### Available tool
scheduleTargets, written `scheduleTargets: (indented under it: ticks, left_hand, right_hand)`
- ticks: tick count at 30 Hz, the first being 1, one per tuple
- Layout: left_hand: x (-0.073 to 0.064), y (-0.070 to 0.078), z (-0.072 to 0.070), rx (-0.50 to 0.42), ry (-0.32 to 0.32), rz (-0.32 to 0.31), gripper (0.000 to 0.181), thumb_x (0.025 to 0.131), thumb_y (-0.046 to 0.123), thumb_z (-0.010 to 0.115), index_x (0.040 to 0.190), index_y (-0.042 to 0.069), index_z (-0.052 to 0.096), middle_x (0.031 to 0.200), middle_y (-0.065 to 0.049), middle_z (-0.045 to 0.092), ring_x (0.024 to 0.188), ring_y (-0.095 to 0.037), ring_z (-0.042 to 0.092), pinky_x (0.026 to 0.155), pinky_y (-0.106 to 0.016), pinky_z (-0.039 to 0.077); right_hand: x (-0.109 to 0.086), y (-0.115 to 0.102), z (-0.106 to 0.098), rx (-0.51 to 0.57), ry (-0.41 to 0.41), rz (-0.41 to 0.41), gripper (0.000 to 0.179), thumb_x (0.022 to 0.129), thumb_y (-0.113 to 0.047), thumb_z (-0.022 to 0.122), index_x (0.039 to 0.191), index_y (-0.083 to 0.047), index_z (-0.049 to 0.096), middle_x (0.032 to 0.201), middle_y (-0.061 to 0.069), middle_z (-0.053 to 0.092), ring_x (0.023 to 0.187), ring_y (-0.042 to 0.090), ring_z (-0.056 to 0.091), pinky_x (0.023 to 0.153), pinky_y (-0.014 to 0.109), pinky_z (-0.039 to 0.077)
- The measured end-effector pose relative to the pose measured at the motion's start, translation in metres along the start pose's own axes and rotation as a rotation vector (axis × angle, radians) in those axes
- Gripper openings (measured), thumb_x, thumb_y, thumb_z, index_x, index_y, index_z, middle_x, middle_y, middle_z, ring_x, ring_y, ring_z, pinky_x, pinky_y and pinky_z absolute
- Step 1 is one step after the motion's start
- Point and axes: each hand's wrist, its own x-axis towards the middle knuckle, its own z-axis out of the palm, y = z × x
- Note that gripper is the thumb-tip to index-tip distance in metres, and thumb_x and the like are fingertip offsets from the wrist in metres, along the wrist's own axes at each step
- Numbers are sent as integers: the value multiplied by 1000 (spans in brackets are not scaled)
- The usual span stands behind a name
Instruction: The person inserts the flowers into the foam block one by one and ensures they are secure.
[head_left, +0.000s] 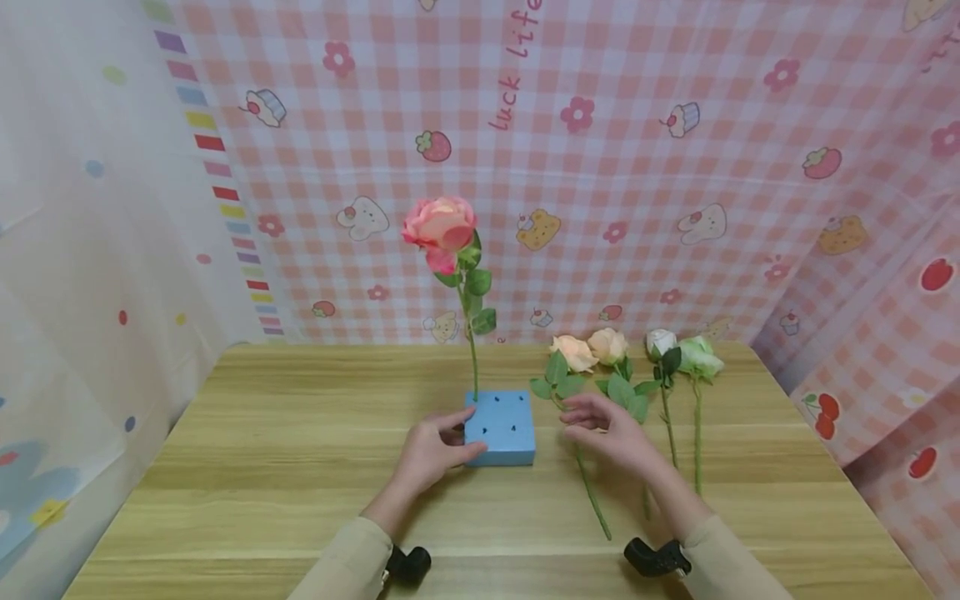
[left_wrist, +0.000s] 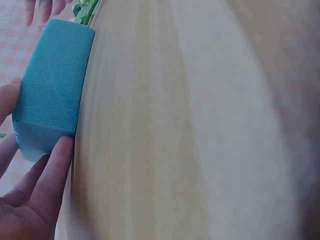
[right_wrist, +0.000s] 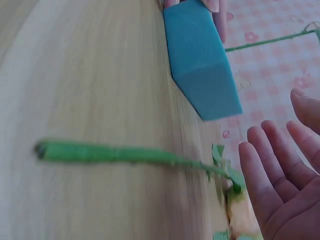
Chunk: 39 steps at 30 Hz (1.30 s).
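A blue foam block (head_left: 500,442) with several small holes in its top sits on the table. One pink rose (head_left: 442,225) stands upright in its back left corner. My left hand (head_left: 433,450) grips the block's left end, thumb at the front and fingers along the side; the left wrist view shows those fingers (left_wrist: 55,170) against the foam (left_wrist: 55,75). To the block's right, my right hand (head_left: 611,429) hovers near the stem of a peach rose (head_left: 573,354). In the right wrist view this hand (right_wrist: 285,175) has spread fingers and holds nothing; the green stem (right_wrist: 125,154) lies beside it.
Right of the block lie another peach rose (head_left: 609,345), a white rose (head_left: 660,343) and a pale green rose (head_left: 700,358), blooms toward the back. A checked pink cloth (head_left: 480,175) hangs behind the wooden table (head_left: 300,467).
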Motion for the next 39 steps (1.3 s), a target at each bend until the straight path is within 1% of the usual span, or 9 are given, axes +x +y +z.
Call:
scheduleTargets:
  ticks: [5,10,16,19,23,27,31,34,39]
  left_hand:
    - [0,0,-1,-5,0,4,59,79,29,86,132,11,65,122,-18,63,96,-25,65,72,-26,58]
    - [-1,1,-1,-1,-3,0,59,80,29,86,132,11,65,123,-18,63,97,-25,65,72,-26,57]
    - [0,0,-1,11,3,3,59,79,29,86,132,11,66,121,-17,63,95,-24,66,71,-25,57]
    - [0,1,0,16,8,3,59,79,29,86,131,11,66,120,-17,62,94,-23,66,70,-24,57]
    - [0,2,0,16,11,-3,59,79,28,86,131,12,66,119,-17,62,93,-23,66,70,-24,57]
    - [0,2,1,19,14,-4,59,78,28,87,131,12,66,118,-17,62,93,-23,66,70,-24,57]
    - [0,2,0,19,15,-4,58,78,29,87,131,12,67,118,-16,62,93,-22,66,70,-24,57]
    - [0,1,0,16,16,-4,58,78,29,87,131,12,67,118,-16,62,93,-23,66,70,-24,57]
    - [1,1,1,18,17,-3,59,78,29,87,131,12,67,117,-15,63,92,-22,66,70,-24,57]
  right_hand:
    - [-10,6,-10,13,6,24,47,95,-18,69,134,2,54,118,17,66,105,24,62,88,28,52]
    - [-18,10,-17,22,-2,28,49,94,-14,69,135,6,51,116,18,66,103,27,62,87,27,52]
    - [-25,14,-17,-5,-24,48,52,93,-14,71,135,8,50,116,20,66,103,29,62,87,26,52]
    - [-28,17,-15,-14,-18,57,52,93,-13,71,135,8,50,116,21,65,104,31,62,88,27,52]
    - [-32,21,-11,-63,7,63,53,91,-12,72,135,7,50,116,19,65,104,31,63,89,28,52]
    - [-35,24,-8,-97,15,56,55,90,-12,74,136,7,49,114,17,65,101,29,62,85,29,53]
    - [-38,25,-5,-136,0,17,58,89,-13,75,137,8,49,113,17,64,97,28,60,80,31,53]
    - [-39,27,-2,-185,-5,11,60,87,-16,77,137,6,50,113,16,65,96,26,59,79,30,53]
    - [-40,28,1,-233,-4,11,64,85,-18,80,137,4,51,111,12,64,95,23,58,78,28,53]
